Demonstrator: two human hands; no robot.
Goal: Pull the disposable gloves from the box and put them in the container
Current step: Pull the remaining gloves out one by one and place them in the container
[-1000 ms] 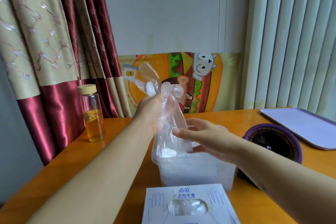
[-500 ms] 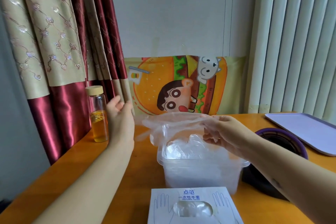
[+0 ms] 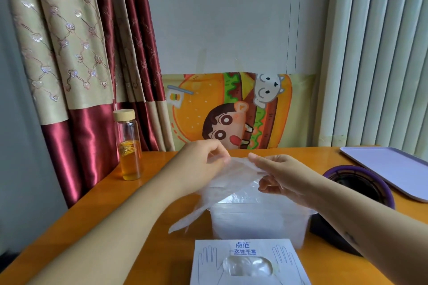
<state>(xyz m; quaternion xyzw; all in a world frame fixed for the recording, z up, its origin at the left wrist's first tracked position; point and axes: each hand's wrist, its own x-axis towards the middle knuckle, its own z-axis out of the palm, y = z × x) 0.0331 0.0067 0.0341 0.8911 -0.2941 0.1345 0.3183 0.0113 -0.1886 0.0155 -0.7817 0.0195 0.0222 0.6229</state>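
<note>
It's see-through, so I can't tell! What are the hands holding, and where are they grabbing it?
Both the left hand and the right hand pinch a clear plastic glove by its top edge, above the container; the rest hangs down.

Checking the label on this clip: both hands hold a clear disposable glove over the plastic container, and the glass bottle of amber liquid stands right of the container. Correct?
Not quite: the head view shows the glass bottle standing left of the plastic container, by the curtain. The rest holds: the left hand and right hand both pinch the disposable glove above it.
</note>
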